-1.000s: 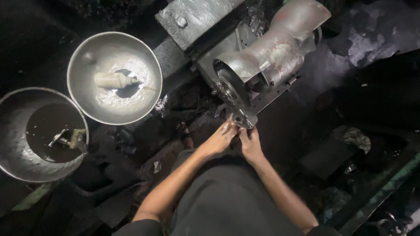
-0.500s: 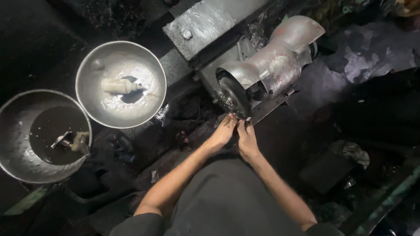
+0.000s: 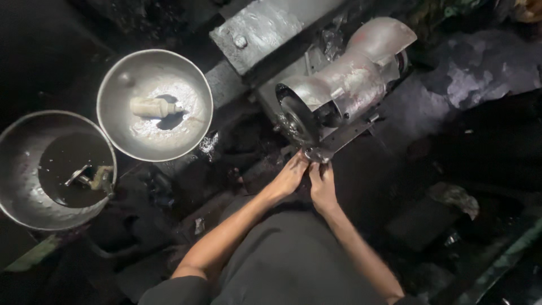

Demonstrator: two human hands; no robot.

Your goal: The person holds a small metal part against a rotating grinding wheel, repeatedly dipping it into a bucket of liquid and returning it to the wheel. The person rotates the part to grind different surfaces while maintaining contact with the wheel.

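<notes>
Dim, murky, glare on metal

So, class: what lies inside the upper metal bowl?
Inside the upper metal bowl lies a pale bottle on its side, over whitish residue. Whatever sits beneath the bottle is hidden by it.

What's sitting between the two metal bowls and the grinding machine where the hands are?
In the head view, a dark, grimy stretch of floor with small shiny scraps separates the nearer bowl from the grinding machine; details there are too dim to name.
</notes>
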